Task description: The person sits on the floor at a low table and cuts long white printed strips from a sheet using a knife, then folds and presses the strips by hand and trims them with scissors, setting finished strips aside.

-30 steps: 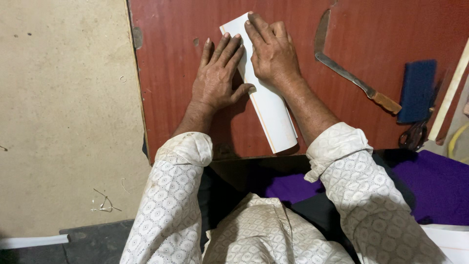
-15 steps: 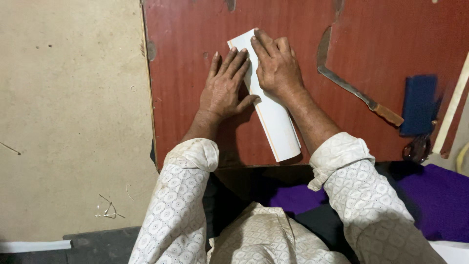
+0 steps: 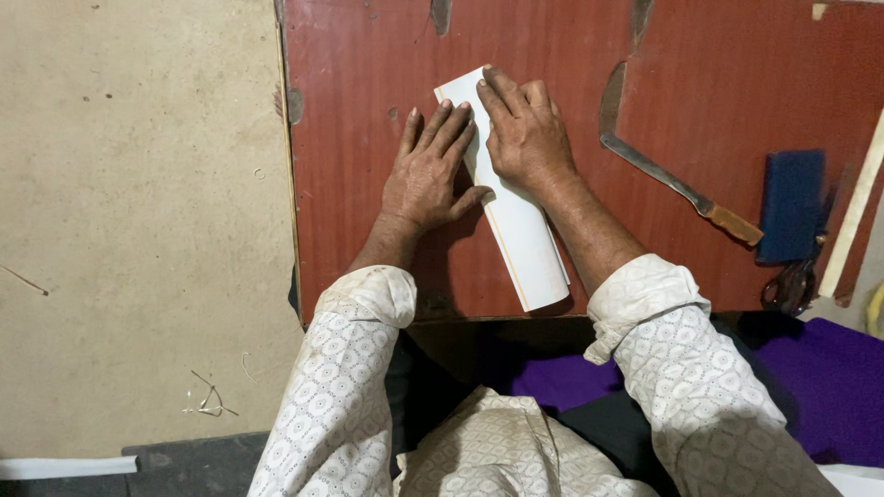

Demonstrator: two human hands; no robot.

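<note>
I'm seeing a long white folded paper lying diagonally on the reddish desk. Left hand is lying flat and open along its left edge, right hand is pressing open-palmed on its top end.

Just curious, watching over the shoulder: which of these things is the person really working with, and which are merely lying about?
In use: folded white paper, pressed flat by left hand and right hand, on the red board.

Lying about: curved knife, blue block, scissors, purple cloth.
</note>
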